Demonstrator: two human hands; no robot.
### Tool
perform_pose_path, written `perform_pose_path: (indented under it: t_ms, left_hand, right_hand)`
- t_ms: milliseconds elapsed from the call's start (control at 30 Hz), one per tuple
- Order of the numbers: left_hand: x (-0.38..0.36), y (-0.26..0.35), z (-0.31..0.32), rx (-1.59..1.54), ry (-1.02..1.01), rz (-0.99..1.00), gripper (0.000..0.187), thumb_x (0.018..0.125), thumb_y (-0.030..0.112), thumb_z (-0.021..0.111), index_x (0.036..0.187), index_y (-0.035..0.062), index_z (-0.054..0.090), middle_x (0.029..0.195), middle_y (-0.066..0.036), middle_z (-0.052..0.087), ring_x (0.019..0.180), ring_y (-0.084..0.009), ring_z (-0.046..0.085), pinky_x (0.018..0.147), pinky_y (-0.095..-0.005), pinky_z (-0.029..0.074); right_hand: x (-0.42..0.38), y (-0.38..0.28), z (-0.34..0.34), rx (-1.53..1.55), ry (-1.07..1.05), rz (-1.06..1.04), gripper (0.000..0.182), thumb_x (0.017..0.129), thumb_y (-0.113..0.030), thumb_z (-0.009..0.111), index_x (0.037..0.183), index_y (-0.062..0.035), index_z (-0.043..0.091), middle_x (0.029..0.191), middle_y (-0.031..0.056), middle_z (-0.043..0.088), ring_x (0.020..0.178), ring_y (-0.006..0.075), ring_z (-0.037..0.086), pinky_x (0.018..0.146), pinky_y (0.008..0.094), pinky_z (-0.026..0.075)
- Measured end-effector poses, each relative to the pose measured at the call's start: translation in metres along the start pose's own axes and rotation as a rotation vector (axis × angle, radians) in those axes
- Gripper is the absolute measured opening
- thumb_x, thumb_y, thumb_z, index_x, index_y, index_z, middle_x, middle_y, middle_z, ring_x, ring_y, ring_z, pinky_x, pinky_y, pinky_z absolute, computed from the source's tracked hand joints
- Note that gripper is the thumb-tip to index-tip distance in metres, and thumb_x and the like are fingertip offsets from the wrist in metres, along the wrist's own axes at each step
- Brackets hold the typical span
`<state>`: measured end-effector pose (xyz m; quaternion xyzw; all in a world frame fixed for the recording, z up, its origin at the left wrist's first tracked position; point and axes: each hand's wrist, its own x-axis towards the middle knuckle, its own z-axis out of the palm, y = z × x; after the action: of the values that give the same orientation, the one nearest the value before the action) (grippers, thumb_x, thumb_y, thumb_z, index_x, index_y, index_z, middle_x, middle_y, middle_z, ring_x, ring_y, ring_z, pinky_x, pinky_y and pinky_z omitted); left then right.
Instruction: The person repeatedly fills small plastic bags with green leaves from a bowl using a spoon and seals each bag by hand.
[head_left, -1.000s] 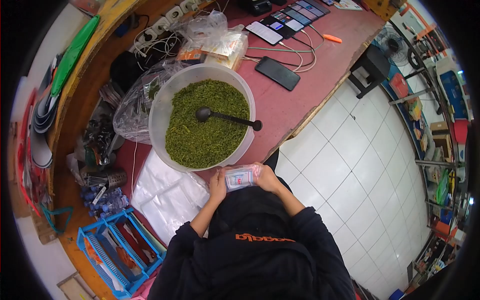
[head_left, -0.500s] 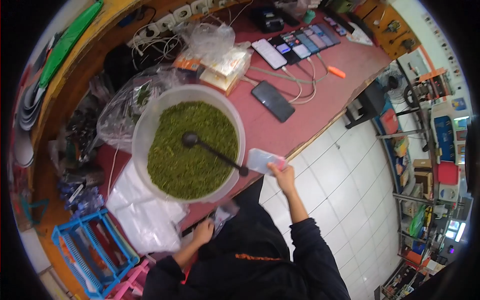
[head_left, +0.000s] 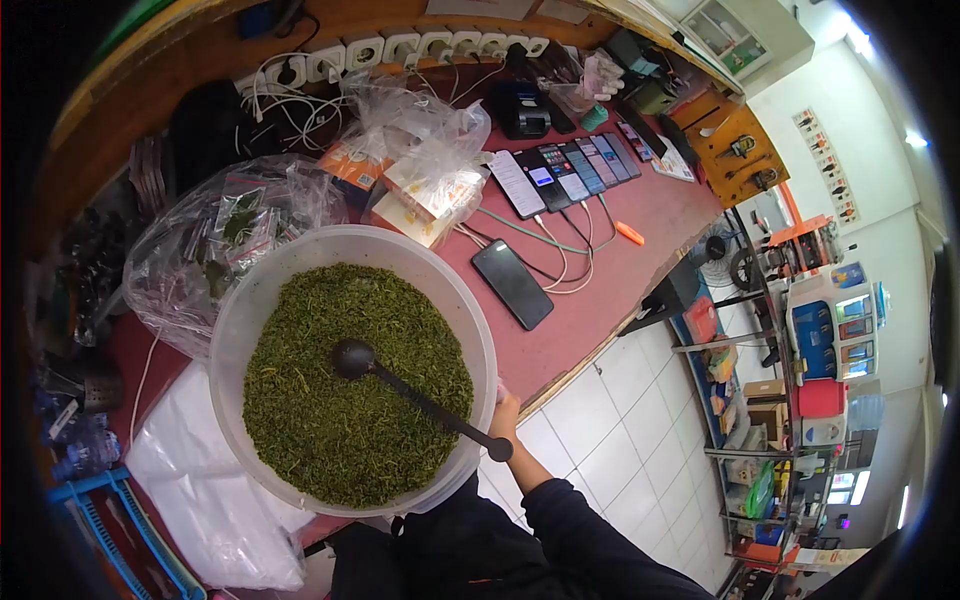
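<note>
A large translucent plastic tub (head_left: 480,330) of dried, chopped green leaves (head_left: 330,430) stands in front of me. A black long-handled spoon (head_left: 425,400) lies on the leaves, its handle reaching over the right rim. My right hand (head_left: 506,417) is beside that rim, just past the handle's end, with its fingers partly hidden by the tub. A pinkish edge of the small clear zip bag (head_left: 502,391) shows at the fingers; the rest is hidden. My left hand is out of sight below the tub's near side.
White plastic bags (head_left: 205,490) lie left of the tub, near a blue rack (head_left: 120,520). Behind are a clear bag of small zip bags (head_left: 240,225), boxes (head_left: 425,200), a black phone (head_left: 511,283) and several charging phones. Right of the table edge is tiled floor (head_left: 630,410).
My view has shifted, and the tub looks larger and lower. My right hand has gone from beside the tub to its rim, the zip bag now mostly hidden. My left hand has left view.
</note>
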<state>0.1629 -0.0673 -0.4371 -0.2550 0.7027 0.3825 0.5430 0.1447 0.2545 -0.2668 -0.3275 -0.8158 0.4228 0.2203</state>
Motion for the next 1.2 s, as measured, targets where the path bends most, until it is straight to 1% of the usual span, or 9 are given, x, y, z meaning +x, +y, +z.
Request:
perform_pose_path:
  t_ms: [500, 667, 767, 900, 1000, 1067, 1100, 1167, 1200]
  left_hand:
    - [0.011, -0.033, -0.016, -0.131, 0.024, -0.075, 0.057, 0.095, 0.042, 0.046, 0.135, 0.001, 0.043, 0.139, -0.023, 0.04, 0.131, -0.0351, 0.036, 0.107, -0.0429, 0.029]
    - [-0.008, -0.01, -0.01, -0.102, -0.03, -0.043, 0.061, 0.095, 0.043, 0.046, 0.139, 0.0003, 0.04, 0.144, -0.023, 0.036, 0.136, -0.0342, 0.032, 0.11, -0.0421, 0.027]
    - [-0.053, 0.024, 0.005, 0.025, -0.104, 0.038, 0.063, 0.096, 0.043, 0.046, 0.141, -0.0001, 0.038, 0.147, -0.023, 0.033, 0.138, -0.0337, 0.03, 0.112, -0.0416, 0.025]
    - [-0.124, 0.049, 0.016, 0.713, -0.23, 0.439, 0.07, 0.096, 0.049, 0.045, 0.147, 0.0016, 0.031, 0.151, -0.023, 0.028, 0.143, -0.0332, 0.023, 0.115, -0.0387, 0.021]
    - [-0.251, 0.146, -0.014, 0.789, -0.5, 0.797, 0.069, 0.095, 0.047, 0.05, 0.144, 0.0008, 0.035, 0.144, -0.021, 0.04, 0.134, -0.0312, 0.038, 0.111, -0.0369, 0.03]
    - [-0.33, 0.216, -0.024, 0.655, -1.019, 1.007, 0.065, 0.09, 0.034, 0.063, 0.14, -0.001, 0.04, 0.132, -0.019, 0.051, 0.123, -0.0275, 0.05, 0.105, -0.0366, 0.037]
    - [-0.351, 0.237, -0.029, 0.676, -1.01, 1.001, 0.065, 0.09, 0.034, 0.063, 0.14, -0.001, 0.04, 0.132, -0.019, 0.051, 0.123, -0.0275, 0.05, 0.105, -0.0366, 0.037]
    - [-0.383, 0.269, -0.039, 0.602, -1.141, 1.361, 0.067, 0.081, 0.022, 0.075, 0.136, 0.0003, 0.044, 0.12, -0.014, 0.057, 0.113, -0.0227, 0.056, 0.1, -0.0362, 0.042]
    - [-0.399, 0.28, -0.032, 0.532, -0.95, 1.429, 0.078, 0.079, 0.022, 0.077, 0.141, 0.0011, 0.035, 0.129, -0.015, 0.051, 0.119, -0.0247, 0.052, 0.102, -0.0379, 0.039]
  right_hand:
    - [-0.01, 0.027, 0.007, 0.06, 0.007, 0.052, 0.028, 0.083, -0.011, 0.067, 0.109, -0.0049, 0.067, 0.09, 0.0169, 0.07, 0.081, 0.0274, 0.071, 0.072, 0.0333, 0.053]
    - [-0.001, 0.006, 0.004, 0.007, 0.023, -0.053, 0.027, 0.083, -0.013, 0.068, 0.109, -0.0053, 0.067, 0.089, 0.0166, 0.07, 0.08, 0.0282, 0.07, 0.07, 0.0345, 0.053]
    - [0.004, 0.002, -0.005, 0.031, -0.077, 0.111, 0.028, 0.083, -0.017, 0.069, 0.108, -0.0048, 0.067, 0.089, 0.0176, 0.069, 0.081, 0.0289, 0.07, 0.071, 0.035, 0.052]
    - [0.002, 0.005, -0.042, -0.01, -0.022, 0.092, 0.028, 0.083, -0.024, 0.07, 0.103, -0.0039, 0.067, 0.092, 0.0182, 0.068, 0.086, 0.0336, 0.067, 0.074, 0.0388, 0.051]
    - [-0.001, -0.039, -0.114, -0.153, -0.559, -0.04, 0.028, 0.084, -0.02, 0.07, 0.106, -0.005, 0.063, 0.088, 0.0154, 0.067, 0.079, 0.0298, 0.065, 0.071, 0.0369, 0.051]
    - [-0.003, -0.088, -0.158, -0.182, -0.788, -0.173, 0.029, 0.085, -0.022, 0.07, 0.108, -0.0055, 0.06, 0.088, 0.015, 0.065, 0.08, 0.0342, 0.063, 0.07, 0.0387, 0.05]
    - [-0.006, -0.12, -0.175, -0.16, -0.869, -0.231, 0.029, 0.086, -0.024, 0.069, 0.106, -0.0052, 0.059, 0.085, 0.0147, 0.063, 0.078, 0.0357, 0.061, 0.069, 0.0397, 0.049]
    - [-0.007, -0.194, -0.208, -0.093, -0.9, -0.313, 0.029, 0.086, -0.023, 0.068, 0.105, -0.0041, 0.058, 0.088, 0.0158, 0.061, 0.082, 0.0375, 0.06, 0.071, 0.0426, 0.048]
    - [-0.006, -0.223, -0.22, -0.046, -0.943, -0.396, 0.028, 0.086, -0.022, 0.066, 0.104, -0.0029, 0.056, 0.091, 0.017, 0.06, 0.085, 0.0393, 0.06, 0.072, 0.0456, 0.048]
